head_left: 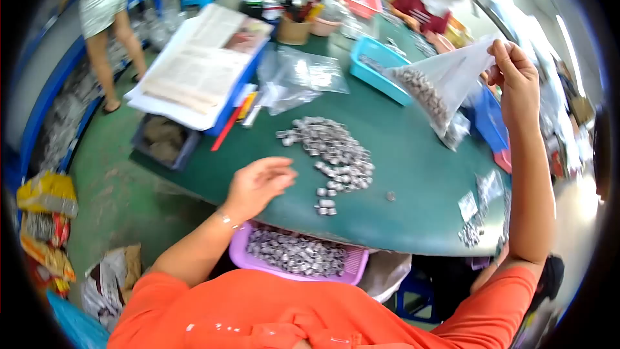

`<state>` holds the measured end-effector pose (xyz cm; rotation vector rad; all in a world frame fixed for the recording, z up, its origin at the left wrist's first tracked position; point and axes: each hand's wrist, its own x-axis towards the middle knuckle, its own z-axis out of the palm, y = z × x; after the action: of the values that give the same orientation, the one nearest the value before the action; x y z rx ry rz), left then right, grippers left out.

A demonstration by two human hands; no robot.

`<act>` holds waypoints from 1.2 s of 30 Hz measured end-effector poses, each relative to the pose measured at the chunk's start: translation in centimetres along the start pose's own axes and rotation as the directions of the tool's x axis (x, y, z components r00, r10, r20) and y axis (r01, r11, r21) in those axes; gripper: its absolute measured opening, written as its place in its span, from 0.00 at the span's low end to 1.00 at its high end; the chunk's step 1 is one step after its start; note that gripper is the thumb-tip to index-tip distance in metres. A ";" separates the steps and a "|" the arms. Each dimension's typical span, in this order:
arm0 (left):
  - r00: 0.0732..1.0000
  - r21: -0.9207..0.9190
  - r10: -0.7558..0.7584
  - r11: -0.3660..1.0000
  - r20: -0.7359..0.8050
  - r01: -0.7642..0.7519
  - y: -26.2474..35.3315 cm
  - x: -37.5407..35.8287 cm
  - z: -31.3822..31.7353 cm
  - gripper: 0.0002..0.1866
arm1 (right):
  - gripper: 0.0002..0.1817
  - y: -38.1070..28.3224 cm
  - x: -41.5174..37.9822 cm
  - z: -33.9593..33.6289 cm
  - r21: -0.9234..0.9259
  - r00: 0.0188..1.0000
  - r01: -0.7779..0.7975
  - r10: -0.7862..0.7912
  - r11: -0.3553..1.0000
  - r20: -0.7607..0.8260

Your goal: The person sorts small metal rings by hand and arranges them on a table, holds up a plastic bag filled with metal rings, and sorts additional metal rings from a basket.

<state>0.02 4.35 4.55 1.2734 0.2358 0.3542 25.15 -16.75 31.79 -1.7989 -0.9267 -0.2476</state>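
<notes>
Bag pinched in right fingers, left hand empty, half-curled; printed sheet seems illegible.

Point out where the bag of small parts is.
In the head view, the bag of small parts hangs from the right hand, right of centre, just right of the turquoise tray.

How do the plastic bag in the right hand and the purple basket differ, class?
The plastic bag hangs raised from the right hand, while the purple basket sits low at the near edge of the table. The plastic bag is translucent and limp; the purple basket is coloured and stiff-looking. Both hold many small pieces.
</notes>
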 end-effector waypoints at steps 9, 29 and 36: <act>0.936 -0.680 0.352 0.681 -0.020 -0.271 7.4 -1.9 -4.6 0.39 | 0.10 -10.6 -3.6 20.7 0.401 0.793 0.162 -0.361 0.902 0.491; 0.675 -0.583 0.317 0.343 -0.666 -0.736 12.1 -9.3 -23.6 0.26 | 0.11 -1.5 -22.3 38.9 0.564 0.655 0.408 -0.660 0.718 0.367; 0.412 -0.285 0.244 0.425 -0.878 -0.859 16.9 -8.6 -28.7 0.40 | 0.07 1.4 -24.1 41.6 0.469 0.411 0.609 -0.760 0.640 0.503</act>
<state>-20.54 30.79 12.55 0.2472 0.2438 1.5285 -0.66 7.71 -0.60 -1.1681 -2.1588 0.0164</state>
